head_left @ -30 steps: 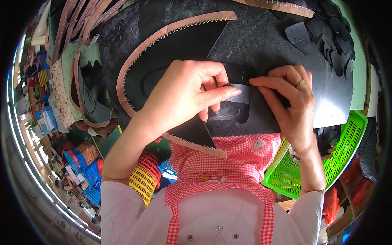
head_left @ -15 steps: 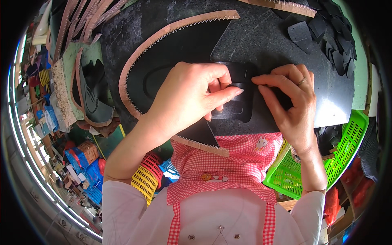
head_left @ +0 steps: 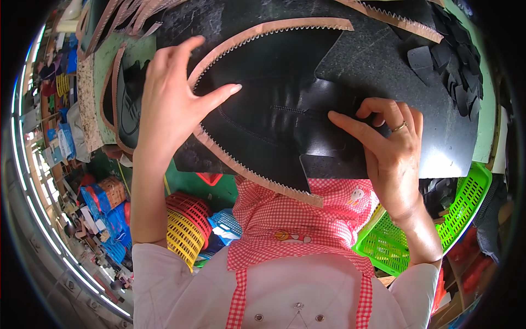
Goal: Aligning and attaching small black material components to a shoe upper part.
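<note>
A black shoe upper, curved at the left, lies on the dark work board. Tan tape with zigzag stitching edges its curve. A short stitched line runs along its middle, toward a shiny, creased black part at the right. My left hand is open over the curved left edge, thumb and fingers spread, holding nothing. At the right, my right hand rests its outstretched index finger on the shiny part. Its other fingers are bent, and the thumb is hidden.
Small black pieces are heaped at the far right of the dark board. More taped uppers lie at the far left. A green plastic basket stands below the right edge. Red and yellow baskets are low on the left.
My left hand has let go its pinch at the middle of the upper, moved left and spread. The middle stitching now shows. My right index finger has come onto the shiny part.
</note>
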`<state>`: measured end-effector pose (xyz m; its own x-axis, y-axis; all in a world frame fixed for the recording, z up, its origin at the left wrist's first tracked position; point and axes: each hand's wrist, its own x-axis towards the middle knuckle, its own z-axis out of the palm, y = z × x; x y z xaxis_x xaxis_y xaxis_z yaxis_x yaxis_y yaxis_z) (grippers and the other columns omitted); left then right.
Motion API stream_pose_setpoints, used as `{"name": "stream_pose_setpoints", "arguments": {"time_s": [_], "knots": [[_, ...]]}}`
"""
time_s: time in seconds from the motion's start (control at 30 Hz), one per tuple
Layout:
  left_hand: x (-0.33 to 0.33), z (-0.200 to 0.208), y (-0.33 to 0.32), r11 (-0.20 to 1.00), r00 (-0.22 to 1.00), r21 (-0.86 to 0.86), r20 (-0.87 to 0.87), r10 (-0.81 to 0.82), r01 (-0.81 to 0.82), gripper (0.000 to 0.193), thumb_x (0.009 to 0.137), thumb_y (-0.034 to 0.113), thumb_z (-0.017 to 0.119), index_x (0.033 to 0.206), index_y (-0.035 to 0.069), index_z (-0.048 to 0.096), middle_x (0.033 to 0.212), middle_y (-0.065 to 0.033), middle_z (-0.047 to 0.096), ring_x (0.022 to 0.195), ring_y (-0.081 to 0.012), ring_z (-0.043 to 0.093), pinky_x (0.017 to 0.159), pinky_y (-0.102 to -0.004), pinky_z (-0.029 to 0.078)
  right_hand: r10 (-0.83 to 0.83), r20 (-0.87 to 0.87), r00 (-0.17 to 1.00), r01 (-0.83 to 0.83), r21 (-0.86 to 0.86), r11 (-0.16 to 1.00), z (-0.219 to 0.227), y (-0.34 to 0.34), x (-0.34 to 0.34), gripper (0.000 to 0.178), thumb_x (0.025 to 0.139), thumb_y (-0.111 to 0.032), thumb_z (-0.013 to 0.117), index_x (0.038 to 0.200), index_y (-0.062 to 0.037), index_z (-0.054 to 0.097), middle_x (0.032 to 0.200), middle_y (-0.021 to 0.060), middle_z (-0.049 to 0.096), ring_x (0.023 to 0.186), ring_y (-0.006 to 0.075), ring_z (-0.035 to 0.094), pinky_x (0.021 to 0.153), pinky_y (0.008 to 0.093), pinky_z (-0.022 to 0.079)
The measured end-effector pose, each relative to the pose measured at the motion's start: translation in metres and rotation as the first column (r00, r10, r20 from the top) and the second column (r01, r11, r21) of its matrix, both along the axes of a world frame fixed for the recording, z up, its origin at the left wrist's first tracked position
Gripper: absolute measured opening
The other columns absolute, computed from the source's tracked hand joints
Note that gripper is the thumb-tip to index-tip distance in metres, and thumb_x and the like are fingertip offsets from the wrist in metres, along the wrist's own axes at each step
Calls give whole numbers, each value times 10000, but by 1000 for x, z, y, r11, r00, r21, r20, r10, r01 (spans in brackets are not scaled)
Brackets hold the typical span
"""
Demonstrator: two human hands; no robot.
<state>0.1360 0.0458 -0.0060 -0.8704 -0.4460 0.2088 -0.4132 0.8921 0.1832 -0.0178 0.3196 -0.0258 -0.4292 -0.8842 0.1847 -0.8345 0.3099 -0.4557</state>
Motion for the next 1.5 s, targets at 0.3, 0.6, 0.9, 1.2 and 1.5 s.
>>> {"name": "stream_pose_setpoints", "arguments": {"time_s": [0.3, 0.6, 0.9, 1.2, 1.5], "knots": [[76, 7, -41, 814, 883, 557, -282, 374, -167, 273, 916, 104, 776, 1140, 25, 640, 1128, -76, 689, 1051, -137, 637, 930, -282, 496, -166, 310, 936, 210, -113, 971, 7, 26, -53, 240, 932, 38, 660, 1118, -73, 764, 1102, 85, 709, 952, 190, 694, 785, 289, 540], [-29, 16, -11, 952, 834, 147, -531, -151, 267, 588, 809, 138, 857, 1344, 63, 625, 1396, -116, 610, 1308, -264, 574, 1135, -373, 418, -255, 70, 964, 263, -135, 955, -6, 17, -105, 235, 843, 60, 718, 1059, -31, 703, 1079, 79, 677, 779, 200, 601, 726, 306, 525], [-171, -4, 4, 828, 835, 181, -278, -475, 531, 639, 940, 245, 739, 1528, 219, 490, 1625, -141, 374, 1494, -420, 348, 1218, -640, 272, -314, 205, 927, 365, -306, 879, -13, 30, -87, 196, 800, 127, 687, 943, -8, 685, 1002, 64, 748, 969, 193, 696, 881, 300, 530], [11, 17, 15, 640, 650, 416, 138, -747, 647, 390, 796, 288, 805, 1173, 189, 785, 1412, -77, 641, 1379, -377, 529, 1097, -511, 463, -209, 697, 686, 576, -345, 741, -19, 76, -86, 214, 963, 75, 643, 1133, 10, 756, 1191, 116, 672, 894, 119, 641, 647, 248, 577], [-48, 22, 86, 505, 946, 836, -47, -321, 213, 205, 868, 136, 834, 951, 44, 670, 791, 10, 683, 648, -43, 624, 542, -205, 435, 5, 932, 363, 244, -101, 964, 16, 13, -18, 368, 876, 104, 733, 1214, -17, 652, 1007, 59, 722, 939, 119, 711, 874, 265, 581]]}}
